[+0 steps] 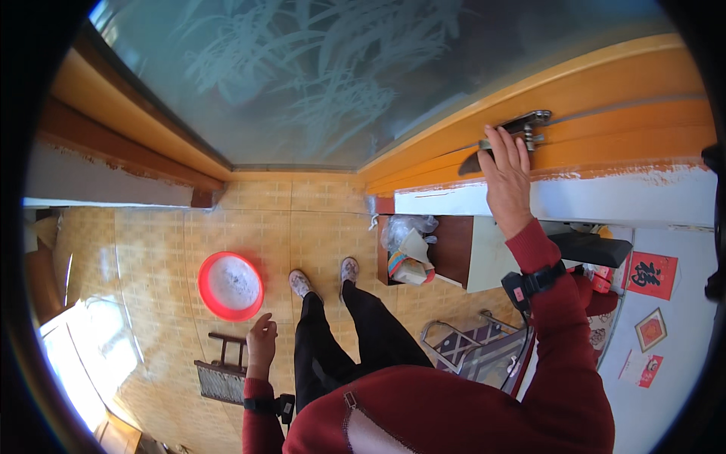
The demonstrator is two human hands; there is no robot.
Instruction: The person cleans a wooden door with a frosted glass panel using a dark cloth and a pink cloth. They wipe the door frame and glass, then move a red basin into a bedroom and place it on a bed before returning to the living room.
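My right hand [508, 178] is raised to the orange wooden frame [620, 129] beside a metal latch [538, 119]. Its long fingers lie over a dark, greenish-edged item [473, 163] that I cannot make out, apparently held against the wood. Above is a frosted glass pane [302, 68] with a leaf pattern. Low on the left, my left hand [262, 340] hangs with loosely bent, separated fingers and nothing visible in it. Just beyond it, a red basin [206, 286] of sudsy, pale water rests on the tiled floor [151, 250].
A small stool [221, 372] lies behind my left hand. An open cabinet [450, 250] holds plastic bags and papers [410, 242]. A folding metal-framed item [461, 348] stands at lower right, near a white surface [665, 393] with red paper decorations [654, 272]. My slippered feet are between basin and cabinet.
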